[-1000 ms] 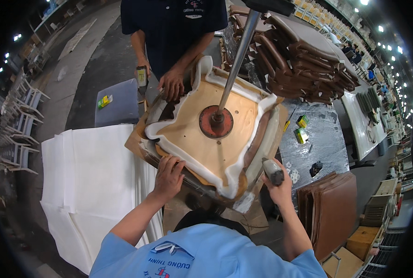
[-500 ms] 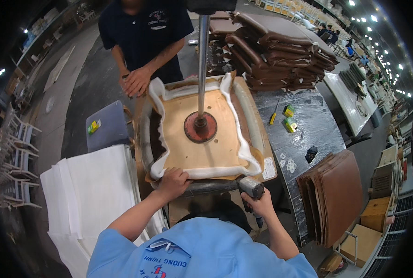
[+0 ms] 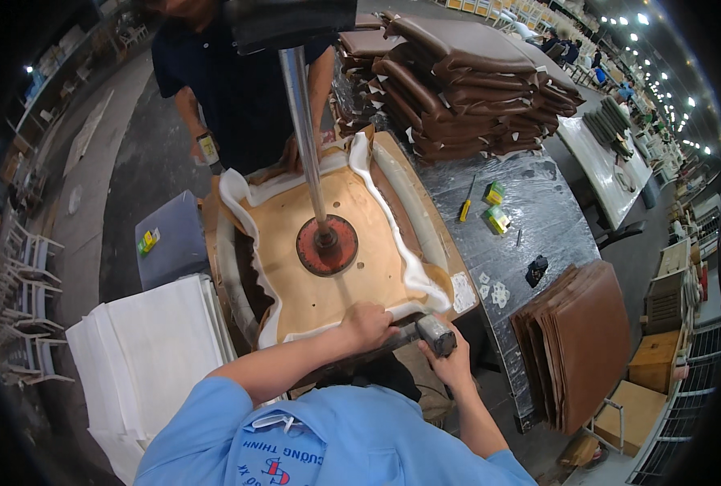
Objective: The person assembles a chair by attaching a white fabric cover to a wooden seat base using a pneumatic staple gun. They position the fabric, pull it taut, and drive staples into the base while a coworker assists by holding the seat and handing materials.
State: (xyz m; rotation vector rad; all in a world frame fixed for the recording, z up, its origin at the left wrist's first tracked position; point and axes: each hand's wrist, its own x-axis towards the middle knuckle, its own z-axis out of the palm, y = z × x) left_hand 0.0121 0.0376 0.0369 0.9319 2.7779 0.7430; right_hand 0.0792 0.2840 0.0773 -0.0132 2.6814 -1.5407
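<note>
A plywood seat panel (image 3: 287, 215) lies underside up, with white padding (image 3: 413, 271) folded over its edges and brown cover material (image 3: 389, 190) showing around it. A red round press foot (image 3: 326, 245) on a metal rod (image 3: 299, 121) rests on the panel's middle. My left hand (image 3: 368, 326) is closed on the near edge of the seat cover, fingers pressed at the padding. My right hand (image 3: 451, 356) grips a grey staple gun (image 3: 436, 334), its head beside the near right corner. The gun's nose is hardly visible.
Across the seat, a person in a dark shirt (image 3: 231, 89) holds a yellow-labelled tool (image 3: 208, 150). Brown padded seats (image 3: 474, 73) are piled behind right. The right table (image 3: 530, 194) bears a screwdriver (image 3: 465, 202), small boxes and brown sheets (image 3: 583, 340). White sheets (image 3: 150, 340) lie left.
My left hand has slid rightward along the near edge, closer to the staple gun. The seat sits turned slightly. The other person's joined hands have parted, one now near the far edge.
</note>
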